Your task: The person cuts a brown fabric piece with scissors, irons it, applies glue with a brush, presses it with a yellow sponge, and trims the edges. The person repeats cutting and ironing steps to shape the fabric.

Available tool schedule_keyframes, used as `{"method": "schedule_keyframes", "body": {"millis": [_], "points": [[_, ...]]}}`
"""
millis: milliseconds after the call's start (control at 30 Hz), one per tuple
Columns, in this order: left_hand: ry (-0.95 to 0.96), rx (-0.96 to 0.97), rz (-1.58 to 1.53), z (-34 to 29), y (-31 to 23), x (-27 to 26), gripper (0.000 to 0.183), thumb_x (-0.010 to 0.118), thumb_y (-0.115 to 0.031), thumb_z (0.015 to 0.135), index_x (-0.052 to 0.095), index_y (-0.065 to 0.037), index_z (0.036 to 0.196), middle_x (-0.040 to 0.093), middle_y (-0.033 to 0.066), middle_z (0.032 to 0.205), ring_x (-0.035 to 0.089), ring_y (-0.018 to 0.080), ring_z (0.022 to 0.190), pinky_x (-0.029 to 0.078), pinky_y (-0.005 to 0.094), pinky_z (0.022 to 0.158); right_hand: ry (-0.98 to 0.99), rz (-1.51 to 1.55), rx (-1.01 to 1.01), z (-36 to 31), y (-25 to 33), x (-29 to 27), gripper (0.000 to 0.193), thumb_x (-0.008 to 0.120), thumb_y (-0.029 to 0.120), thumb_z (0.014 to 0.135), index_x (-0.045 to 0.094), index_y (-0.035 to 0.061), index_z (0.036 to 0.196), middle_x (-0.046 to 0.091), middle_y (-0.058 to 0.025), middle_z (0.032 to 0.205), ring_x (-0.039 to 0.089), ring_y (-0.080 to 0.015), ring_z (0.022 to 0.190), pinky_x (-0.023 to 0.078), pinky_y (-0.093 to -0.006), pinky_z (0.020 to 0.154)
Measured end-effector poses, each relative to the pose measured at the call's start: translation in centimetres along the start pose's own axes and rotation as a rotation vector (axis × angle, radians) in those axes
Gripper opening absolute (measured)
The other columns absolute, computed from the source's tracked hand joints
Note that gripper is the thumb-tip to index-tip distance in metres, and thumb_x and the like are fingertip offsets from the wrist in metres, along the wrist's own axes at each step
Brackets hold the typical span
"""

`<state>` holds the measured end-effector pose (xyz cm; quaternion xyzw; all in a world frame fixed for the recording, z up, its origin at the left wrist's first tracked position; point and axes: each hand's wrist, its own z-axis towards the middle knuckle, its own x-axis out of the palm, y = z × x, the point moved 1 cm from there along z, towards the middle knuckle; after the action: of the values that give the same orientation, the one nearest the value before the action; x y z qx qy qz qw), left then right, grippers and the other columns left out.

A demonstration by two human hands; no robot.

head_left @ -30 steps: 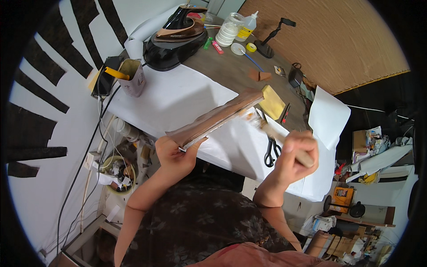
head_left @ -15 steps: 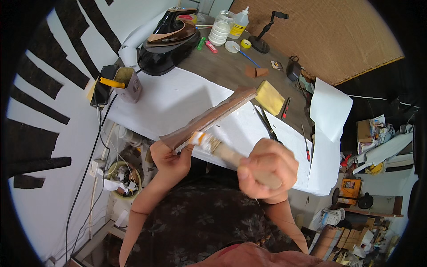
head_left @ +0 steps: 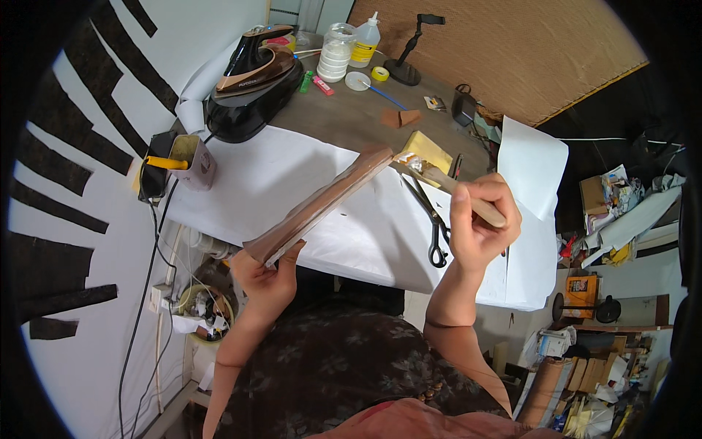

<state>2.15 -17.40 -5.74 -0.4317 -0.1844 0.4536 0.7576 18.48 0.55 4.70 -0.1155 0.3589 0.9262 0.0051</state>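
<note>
My left hand (head_left: 263, 282) pinches the near end of a long brown strip (head_left: 318, 199), thumb on one side and fingers beneath. The strip slants up and away to the right over white paper (head_left: 344, 256), with a pale edge along its right side. In my right hand (head_left: 486, 219) is a flat paintbrush (head_left: 447, 183), gripped by its wooden handle. Its bristles carry white paste and are near the strip's far end, in front of a yellow sponge (head_left: 430, 148); whether they touch either cannot be told. Black scissors (head_left: 436, 233) lie just below the brush.
Along the table's back stand an iron (head_left: 256, 66) on its black base, a clear jar (head_left: 336, 55) of white stuff, a squeeze bottle (head_left: 365, 42) and a black stand (head_left: 406, 66). A square container (head_left: 197, 164) with a yellow handle sits at left. A waste bin (head_left: 205, 314) is below.
The brush in my right hand has moved from the strip's near end to its far end, away and to the right. My left hand still grips the strip.
</note>
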Motion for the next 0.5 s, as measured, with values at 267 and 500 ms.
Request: {"method": "schedule_keyframes", "body": {"millis": [267, 500], "points": [[-0.024, 0.007, -0.014, -0.5, 0.8, 0.1, 0.016, 0.074, -0.001, 0.080, 0.066, 0.003, 0.094, 0.067, 0.0050, 0.084, 0.059, 0.0084, 0.075, 0.046, 0.0208, 0.066, -0.067, 0.154, -0.138, 1.9, -3.3, -0.8, 0.015, 0.070, 0.003, 0.082, 0.057, 0.0008, 0.077, 0.052, 0.0000, 0.069, 0.041, -0.0038, 0.057, 0.032, -0.0192, 0.052], [-0.013, -0.012, 0.024, -0.2, 0.7, -0.2, 0.015, 0.074, 0.000, 0.080, 0.065, 0.003, 0.091, 0.066, 0.0051, 0.082, 0.058, 0.0083, 0.072, 0.045, 0.0215, 0.063, -0.075, 0.366, -0.108, 1.2, -5.2, -0.4, 0.014, 0.068, 0.004, 0.083, 0.055, 0.0008, 0.078, 0.057, -0.0061, 0.074, 0.046, -0.0072, 0.063, 0.035, -0.0197, 0.057]]}}
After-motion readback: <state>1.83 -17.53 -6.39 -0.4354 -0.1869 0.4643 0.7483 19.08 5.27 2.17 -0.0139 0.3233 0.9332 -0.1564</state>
